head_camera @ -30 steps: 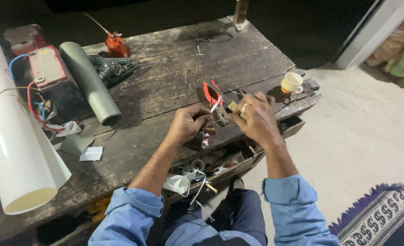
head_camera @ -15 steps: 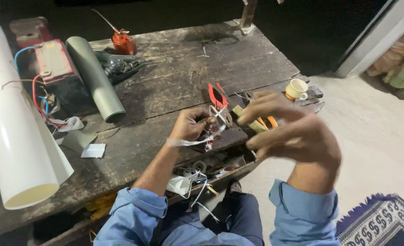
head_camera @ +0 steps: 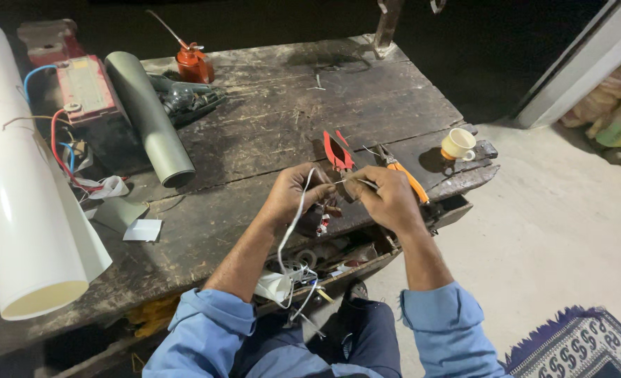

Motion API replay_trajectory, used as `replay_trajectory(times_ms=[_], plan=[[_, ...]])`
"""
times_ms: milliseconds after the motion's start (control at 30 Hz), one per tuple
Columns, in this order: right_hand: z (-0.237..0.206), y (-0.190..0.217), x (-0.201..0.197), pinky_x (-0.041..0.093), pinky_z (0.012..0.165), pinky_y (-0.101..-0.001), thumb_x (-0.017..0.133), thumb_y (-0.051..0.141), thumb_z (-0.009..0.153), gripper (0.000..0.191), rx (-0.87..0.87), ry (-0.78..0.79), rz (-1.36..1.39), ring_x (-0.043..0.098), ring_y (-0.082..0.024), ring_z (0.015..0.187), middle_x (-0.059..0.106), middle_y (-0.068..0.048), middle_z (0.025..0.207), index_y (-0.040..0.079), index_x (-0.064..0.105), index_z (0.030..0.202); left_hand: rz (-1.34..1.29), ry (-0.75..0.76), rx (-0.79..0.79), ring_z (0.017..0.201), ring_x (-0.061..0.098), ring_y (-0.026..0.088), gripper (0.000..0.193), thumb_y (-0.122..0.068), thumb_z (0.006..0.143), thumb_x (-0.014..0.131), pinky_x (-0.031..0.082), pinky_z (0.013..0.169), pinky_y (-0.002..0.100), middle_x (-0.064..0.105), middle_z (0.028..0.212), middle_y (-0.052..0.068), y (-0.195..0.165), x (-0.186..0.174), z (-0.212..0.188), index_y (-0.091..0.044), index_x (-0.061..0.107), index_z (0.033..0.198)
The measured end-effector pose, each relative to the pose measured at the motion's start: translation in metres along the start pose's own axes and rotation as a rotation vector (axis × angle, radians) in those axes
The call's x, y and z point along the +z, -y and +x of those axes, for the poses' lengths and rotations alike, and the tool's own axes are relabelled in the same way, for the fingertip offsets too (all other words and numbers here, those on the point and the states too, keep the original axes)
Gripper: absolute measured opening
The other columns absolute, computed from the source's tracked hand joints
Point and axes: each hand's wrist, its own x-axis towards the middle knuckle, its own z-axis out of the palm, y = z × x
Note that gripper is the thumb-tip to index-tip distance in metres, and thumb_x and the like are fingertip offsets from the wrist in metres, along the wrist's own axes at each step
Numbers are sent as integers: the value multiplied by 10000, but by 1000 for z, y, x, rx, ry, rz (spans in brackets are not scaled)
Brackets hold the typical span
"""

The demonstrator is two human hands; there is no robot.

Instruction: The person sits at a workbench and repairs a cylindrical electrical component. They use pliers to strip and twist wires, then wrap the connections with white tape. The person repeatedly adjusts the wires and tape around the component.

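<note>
Head view: left hand [head_camera: 293, 196] curling closed around white wire [head_camera: 291, 227], wire trailing down past table edge toward lap. Right hand [head_camera: 387, 199] pinching wire's thin bare end [head_camera: 349, 180] between thumb and fingertips, other fingers folded in. Both hands hovering close together over front edge of worn wooden table [head_camera: 268, 119]. Red-handled pliers [head_camera: 337, 150] lying just behind hands; orange-handled pliers [head_camera: 403, 173] lying just beside right hand. Small cup [head_camera: 457, 143] sitting near table's right corner. Grey pipe [head_camera: 149, 119] and large white pipe [head_camera: 16, 182] lying at left.

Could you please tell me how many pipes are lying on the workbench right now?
2. A large white pipe lies along the bench's left edge, and a narrower grey-green pipe lies just right of it, beside the red oil can. Others may lie outside the frame.
</note>
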Motion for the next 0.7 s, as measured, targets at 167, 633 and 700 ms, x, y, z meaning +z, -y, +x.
replay_trajectory(times_ms=[167,633,700], plan=[[-21,15,11,509,626,-339,769,138,882,101,-150,42,-22,679,-202,695,712,-79,771,39,752,887,-36,-2,-15,791,685,115,141,-13,864,806,574,720,277,725,865,47,9,-10,6,-14,668,894],[-16,-4,29,475,665,-399,761,90,708,154,-266,185,-222,612,-297,755,644,-115,771,40,738,852,8,82,11,799,689,146,155,40,779,822,573,702,299,740,883,90,4,-14,8,-19,679,769],[-14,-15,27,475,626,-363,808,183,789,182,-252,200,-59,621,-235,711,672,-91,777,37,735,869,-141,63,-64,751,677,167,180,79,753,794,557,653,310,733,861,102,7,-11,6,-17,641,743]])
